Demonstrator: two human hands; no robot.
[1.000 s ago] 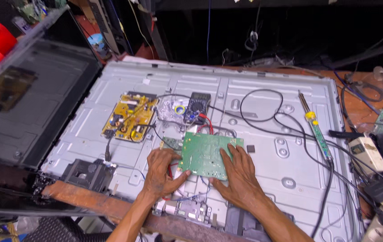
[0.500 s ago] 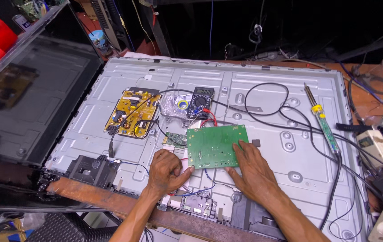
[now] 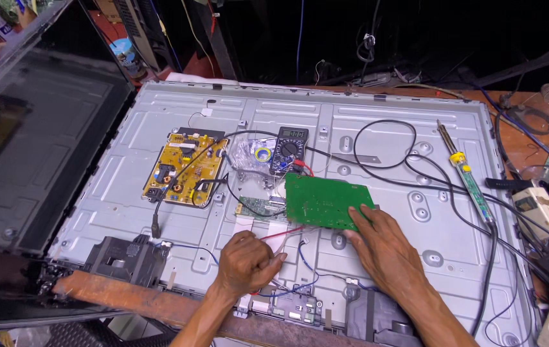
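From the head camera we see our right hand (image 3: 384, 247) spread flat, fingers pressing the near edge of the green circuit board (image 3: 327, 201), which lies on the grey metal back panel (image 3: 390, 122) just below the multimeter (image 3: 289, 149). Our left hand (image 3: 245, 262) is curled, seemingly pinching a red wire (image 3: 282, 232); the grip is unclear.

Right hand (image 3: 384, 247) lies flat, fingertips pressing the green rectangular circuit board (image 3: 327, 201). Left hand (image 3: 247, 262), curled beside it, pinches thin red wire (image 3: 281, 234). Black multimeter (image 3: 289, 149) sits beyond both grips.
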